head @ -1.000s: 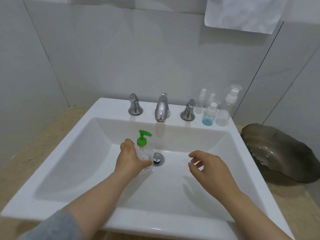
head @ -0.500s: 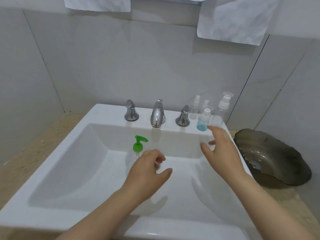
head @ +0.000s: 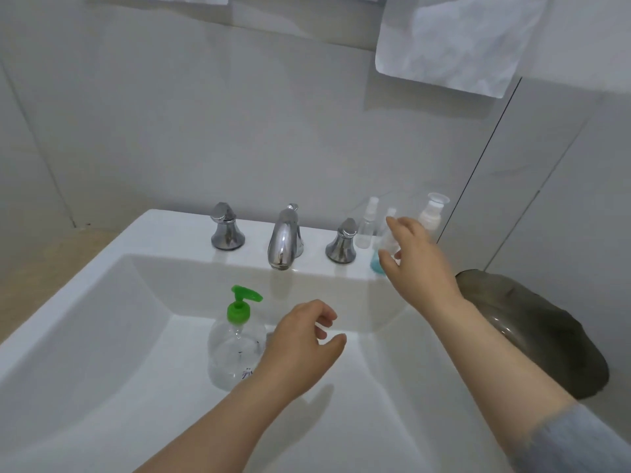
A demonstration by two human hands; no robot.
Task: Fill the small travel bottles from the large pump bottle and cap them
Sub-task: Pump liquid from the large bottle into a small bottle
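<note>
Judging handling first: the blue bottle (head: 376,267) is small and light, thin clear plastic, part filled, so it would tip easily among its neighbours. The wall is smooth and probably slippery if wet. Best hold: thumb and two fingers round the body below the cap, not on the cap itself.

Location: upright on the sink (head: 170,227) ledge at the back right, beside the right tap handle (head: 343,242), with clear bottles (head: 365,230) just behind.

Right hand (head: 418,257) is over it, fingers (head: 396,227) spread and fairly straight. The thumb sits low by the blue base, index above the cap. Contact cannot be told (blur).

Left hand (head: 300,349) hangs loosely curled and empty, just beside the pump bottle (head: 235,343), which stands in the basin.
</note>
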